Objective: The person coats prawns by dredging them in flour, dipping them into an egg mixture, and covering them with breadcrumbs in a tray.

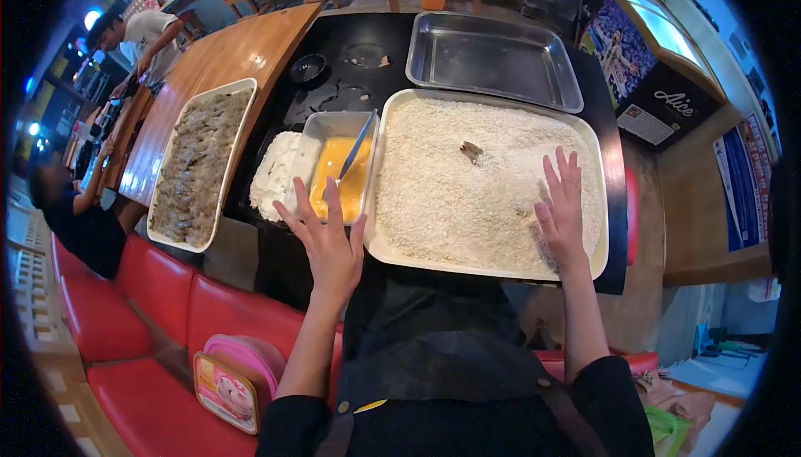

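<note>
My dark apron (442, 373) is closest to me. From the left, a white-rimmed tray (230, 166) holds glossy grey-brown pieces (200, 161). Next comes a mound of white powder (282, 165), just beside a tub (342, 126) of yellow liquid (332, 155), where 1 blue-handled utensil (359, 144) leans. My left hand (327, 244) is at the tub's near side, fingers spread wide; I cannot tell whether it touches the rim. Rightward, a large pale tray (604, 223) is full of whitish crumbs (450, 207), with 1 small dark piece (471, 153) lying on them. Behind it sits a metal tray (496, 60). My right hand (563, 211) is over the crumbs' right side, fingers apart, thumb out; contact I cannot tell.
</note>
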Demonstrator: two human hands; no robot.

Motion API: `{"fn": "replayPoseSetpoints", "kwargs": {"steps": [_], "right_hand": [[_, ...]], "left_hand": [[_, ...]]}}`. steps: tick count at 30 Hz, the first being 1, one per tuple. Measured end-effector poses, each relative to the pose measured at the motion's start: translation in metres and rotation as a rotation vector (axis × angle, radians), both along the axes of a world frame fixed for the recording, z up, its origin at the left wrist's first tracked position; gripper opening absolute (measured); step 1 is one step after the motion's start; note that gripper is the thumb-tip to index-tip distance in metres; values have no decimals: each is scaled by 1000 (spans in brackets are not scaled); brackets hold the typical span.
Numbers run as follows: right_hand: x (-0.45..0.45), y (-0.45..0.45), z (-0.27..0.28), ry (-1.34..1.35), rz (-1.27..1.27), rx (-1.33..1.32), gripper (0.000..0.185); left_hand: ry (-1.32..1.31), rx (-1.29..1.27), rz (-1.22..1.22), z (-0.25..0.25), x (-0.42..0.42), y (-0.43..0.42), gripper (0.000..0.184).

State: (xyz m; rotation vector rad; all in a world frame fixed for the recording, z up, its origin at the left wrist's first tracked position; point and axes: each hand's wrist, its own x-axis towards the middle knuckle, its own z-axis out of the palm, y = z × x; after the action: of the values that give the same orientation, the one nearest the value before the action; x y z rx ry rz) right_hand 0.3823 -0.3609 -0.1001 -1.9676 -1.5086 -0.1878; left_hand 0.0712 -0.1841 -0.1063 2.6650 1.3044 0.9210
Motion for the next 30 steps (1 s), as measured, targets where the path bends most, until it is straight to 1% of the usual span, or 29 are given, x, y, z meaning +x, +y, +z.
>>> {"fn": "replayPoseSetpoints", "kwargs": {"steps": [5,8,16,23,26,27,30], "right_hand": [[3,-2,4,-36,-45,44,53],[15,-6,2,-33,-131,86,48],[43,-18,2,-9,-267,57,47],[56,-23,-1,52,-343,71,46],[57,-24,-3,44,-377,91,46],[58,-25,-4,48,-386,107,45],[64,-30,-10,63,-426,125,44]], "left_hand": [[12,83,-65,5,25,33,67],[-6,136,-106,6,46,57,66],[-51,209,-129,-1,99,119,62],[-66,273,-160,-10,124,159,64],[-30,39,31,18,119,117,66],[-45,148,-5,17,109,110,65],[-11,-358,8,23,85,61,67]]}}
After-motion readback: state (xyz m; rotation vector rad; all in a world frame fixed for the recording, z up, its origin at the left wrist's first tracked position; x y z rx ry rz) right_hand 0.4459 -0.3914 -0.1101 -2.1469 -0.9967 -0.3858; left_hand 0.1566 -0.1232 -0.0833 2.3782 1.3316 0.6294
